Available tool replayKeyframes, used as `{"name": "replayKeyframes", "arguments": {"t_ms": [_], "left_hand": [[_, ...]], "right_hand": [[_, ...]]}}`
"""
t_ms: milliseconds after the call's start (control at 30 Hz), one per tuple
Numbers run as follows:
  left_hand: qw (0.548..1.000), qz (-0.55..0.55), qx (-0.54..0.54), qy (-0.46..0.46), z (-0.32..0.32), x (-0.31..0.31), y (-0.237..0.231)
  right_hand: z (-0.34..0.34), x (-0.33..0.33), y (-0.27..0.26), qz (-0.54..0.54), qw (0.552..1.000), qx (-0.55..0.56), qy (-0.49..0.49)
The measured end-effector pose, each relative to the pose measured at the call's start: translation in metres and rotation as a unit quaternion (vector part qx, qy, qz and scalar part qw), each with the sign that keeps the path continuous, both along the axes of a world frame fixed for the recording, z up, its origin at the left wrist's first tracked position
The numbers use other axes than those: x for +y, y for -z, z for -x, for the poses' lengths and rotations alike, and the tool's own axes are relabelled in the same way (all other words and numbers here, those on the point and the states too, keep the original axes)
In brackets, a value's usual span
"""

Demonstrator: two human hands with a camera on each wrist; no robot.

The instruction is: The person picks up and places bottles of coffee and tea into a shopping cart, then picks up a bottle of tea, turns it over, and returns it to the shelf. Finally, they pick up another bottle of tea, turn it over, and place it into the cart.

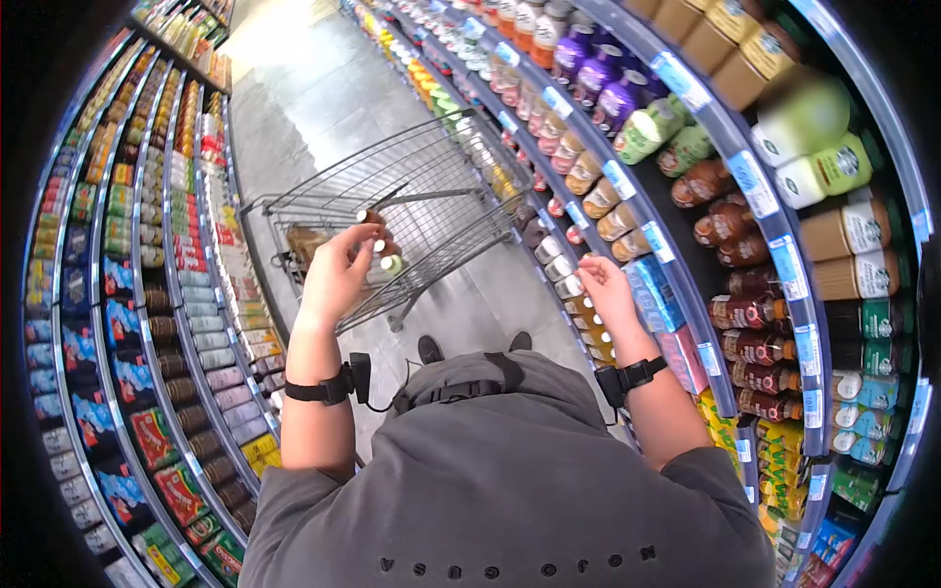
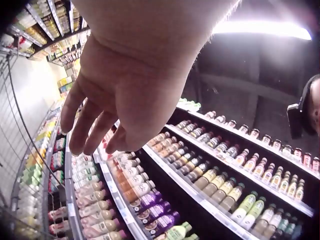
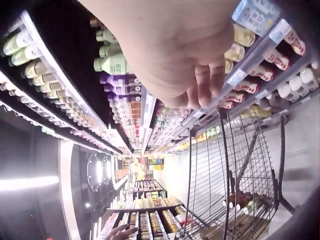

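My left hand [image 1: 338, 269] hangs over the near side of a wire shopping cart [image 1: 284, 218], its fingers loosely bent. In the left wrist view the left hand [image 2: 127, 95] holds nothing. Several bottles [image 1: 392, 264] lie in the cart just past its fingertips in the head view, one dark brown and one with a green cap. My right hand [image 1: 608, 289] is raised beside the right-hand shelf, near a row of white-capped bottles [image 1: 557, 269]. Seen from its own wrist, the right hand [image 3: 185, 55] has relaxed fingers with nothing between them; it partly hides the shelf behind.
Shelves of bottled drinks [image 1: 701, 186] curve along my right side, with price tags [image 1: 680, 78] on their edges. To my left stands another shelf of cans and packs [image 1: 181, 323]. A grey tiled floor [image 1: 294, 108] runs up the aisle beyond the cart.
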State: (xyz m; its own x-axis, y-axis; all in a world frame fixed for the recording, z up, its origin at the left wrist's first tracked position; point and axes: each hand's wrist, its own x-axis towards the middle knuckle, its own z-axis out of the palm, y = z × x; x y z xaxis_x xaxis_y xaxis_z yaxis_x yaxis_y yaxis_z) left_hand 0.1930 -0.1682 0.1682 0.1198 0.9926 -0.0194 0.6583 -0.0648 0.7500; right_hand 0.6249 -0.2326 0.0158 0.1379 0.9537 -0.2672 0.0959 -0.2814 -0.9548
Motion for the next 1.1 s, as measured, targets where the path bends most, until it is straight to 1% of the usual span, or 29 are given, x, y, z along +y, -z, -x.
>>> {"name": "replayKeyframes", "arguments": {"t_ms": [33, 67, 167, 200, 267, 333, 467, 567, 633, 700, 733, 867, 967, 1033, 1067, 1100], "left_hand": [[1.0, -0.009, 0.003, -0.008, 0.019, -0.005, 0.001], [0.999, 0.007, 0.041, -0.014, 0.041, -0.011, 0.0], [0.998, 0.026, 0.021, -0.059, 0.104, -0.025, 0.019], [0.997, 0.025, 0.006, -0.07, 0.118, -0.031, 0.016], [0.996, 0.029, -0.003, -0.09, 0.149, -0.042, 0.02], [0.993, 0.026, -0.005, -0.111, 0.177, -0.048, 0.02], [0.986, 0.04, -0.044, -0.157, 0.227, -0.064, 0.027], [0.985, 0.033, -0.055, -0.16, 0.264, -0.077, 0.037], [0.982, 0.036, -0.064, -0.173, 0.287, -0.084, 0.045], [0.982, 0.025, -0.067, -0.176, 0.309, -0.088, 0.057], [0.979, 0.026, -0.085, -0.186, 0.317, -0.09, 0.062], [0.978, 0.046, -0.092, -0.182, 0.334, -0.089, 0.077], [0.979, 0.057, -0.084, -0.176, 0.334, -0.079, 0.091], [0.978, 0.055, -0.121, -0.162, 0.327, -0.07, 0.101], [0.979, 0.081, -0.101, -0.16, 0.324, -0.065, 0.105], [0.978, 0.086, -0.102, -0.162, 0.319, -0.059, 0.105]], "right_hand": [[0.015, 0.005, 0.001, 0.003, 1.0, -0.008, -0.023], [0.03, 0.011, 0.003, 0.004, 0.999, -0.009, -0.042], [0.08, 0.024, -0.002, -0.021, 0.995, -0.003, -0.092], [0.096, 0.028, -0.011, 0.004, 0.994, 0.001, -0.105], [0.127, 0.033, -0.021, 0.016, 0.992, 0.006, -0.125], [0.157, 0.042, -0.029, 0.03, 0.989, 0.0, -0.144], [0.206, 0.054, -0.031, 0.021, 0.98, -0.015, -0.195], [0.239, 0.064, -0.036, 0.035, 0.973, -0.048, -0.224], [0.26, 0.068, -0.04, 0.042, 0.97, -0.046, -0.233], [0.278, 0.071, -0.042, 0.051, 0.963, -0.078, -0.252], [0.287, 0.072, -0.041, 0.054, 0.961, -0.08, -0.259], [0.309, 0.068, -0.034, 0.071, 0.96, -0.067, -0.261], [0.32, 0.066, -0.035, 0.088, 0.953, -0.08, -0.279], [0.319, 0.068, -0.027, 0.104, 0.949, -0.068, -0.291], [0.318, 0.071, -0.023, 0.111, 0.947, -0.073, -0.294], [0.318, 0.076, -0.024, 0.117, 0.945, -0.073, -0.295]]}}
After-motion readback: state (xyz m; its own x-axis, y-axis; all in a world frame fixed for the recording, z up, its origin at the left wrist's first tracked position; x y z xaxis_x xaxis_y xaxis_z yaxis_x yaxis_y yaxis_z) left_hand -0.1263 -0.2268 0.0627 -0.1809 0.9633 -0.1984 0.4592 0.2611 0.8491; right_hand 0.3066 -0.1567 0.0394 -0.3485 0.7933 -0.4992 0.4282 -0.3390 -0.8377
